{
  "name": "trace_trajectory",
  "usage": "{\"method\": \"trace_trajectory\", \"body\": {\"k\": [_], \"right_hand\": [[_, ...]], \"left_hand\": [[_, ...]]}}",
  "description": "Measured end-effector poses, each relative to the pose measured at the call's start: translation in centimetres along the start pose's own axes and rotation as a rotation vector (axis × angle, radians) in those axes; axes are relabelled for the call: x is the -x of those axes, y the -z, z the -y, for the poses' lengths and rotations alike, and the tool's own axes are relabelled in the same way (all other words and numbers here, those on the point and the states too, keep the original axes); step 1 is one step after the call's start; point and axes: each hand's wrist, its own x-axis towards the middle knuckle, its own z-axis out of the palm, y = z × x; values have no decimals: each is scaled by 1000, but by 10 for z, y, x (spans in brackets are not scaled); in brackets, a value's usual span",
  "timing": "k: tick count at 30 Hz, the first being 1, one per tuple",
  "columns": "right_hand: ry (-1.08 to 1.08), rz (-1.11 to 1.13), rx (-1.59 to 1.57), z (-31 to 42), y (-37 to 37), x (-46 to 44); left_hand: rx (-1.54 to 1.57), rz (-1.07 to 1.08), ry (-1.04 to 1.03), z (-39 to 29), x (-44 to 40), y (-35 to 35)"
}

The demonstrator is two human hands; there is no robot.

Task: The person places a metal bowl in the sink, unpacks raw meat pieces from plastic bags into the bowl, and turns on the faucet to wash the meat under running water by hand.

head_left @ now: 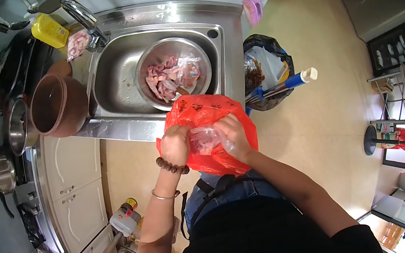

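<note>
A red plastic bag [208, 105] with dark printed characters hangs in front of my body at the sink's front edge. Inside its opening is a clear plastic bag [204, 139] with something pinkish in it. My left hand [175, 144] is closed on the left side of the bags, and my right hand [234, 134] grips the clear bag's right side. Just beyond, a metal bowl [145, 85] stands in the sink [118, 68], holding pieces of raw meat [162, 77] and a crumpled clear bag [189, 70].
A brown clay pot [73, 105] stands left of the sink, near a faucet [83, 17] and a yellow bottle [50, 31]. Right of the counter are a black-lined trash bin [281, 51] and a blue-and-white handle [296, 80]. Cabinets [73, 172] line the left.
</note>
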Motion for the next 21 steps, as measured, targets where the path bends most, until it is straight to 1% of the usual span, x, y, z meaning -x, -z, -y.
{"method": "trace_trajectory", "body": {"k": [2, 3, 4, 5, 6, 7, 9, 10, 11, 12, 13, 15, 16, 18, 19, 21], "right_hand": [[-94, -166, 108, -15, -6, 10], [-91, -169, 109, -23, -9, 18], [-133, -146, 88, -34, -13, 29], [-181, -119, 64, -35, -14, 33], [-295, -151, 13, -37, -17, 37], [-297, -150, 14, -32, -15, 33], [-213, -175, -94, -16, -4, 12], [-213, -173, -93, -7, -4, 4], [-302, -156, -331, 4, -7, -4], [-389, -137, -569, 10, -9, -11], [-386, -138, -569, 10, -9, -17], [-650, 86, -501, 10, -7, -27], [-650, 83, -501, 14, -7, -30], [-515, 236, -267, 22, -8, -36], [-512, 236, -267, 20, -10, -34], [50, 278, 12, 11, -14, -29]], "left_hand": [[-59, -22, -4, 21, 9, -9], [-114, -49, -16, 34, 10, -16], [-150, 10, 20, 43, 16, -23], [-149, 6, 21, 43, 17, -22], [-147, 2, 20, 43, 20, -22], [-145, 0, 19, 42, 22, -21], [-138, 22, 44, 28, 18, -2], [-143, 77, 68, 24, 16, 7], [-149, 132, 91, 21, 15, 15], [-162, 163, 34, 18, 15, 21], [-163, 160, 33, 12, 13, 30], [-215, 397, 40, -7, 9, 49], [-215, 397, 37, -15, 7, 56], [-15, 459, -22, -29, 2, 65], [-16, 457, -22, -35, -1, 66], [257, 274, 106, -43, -10, 65]]}}
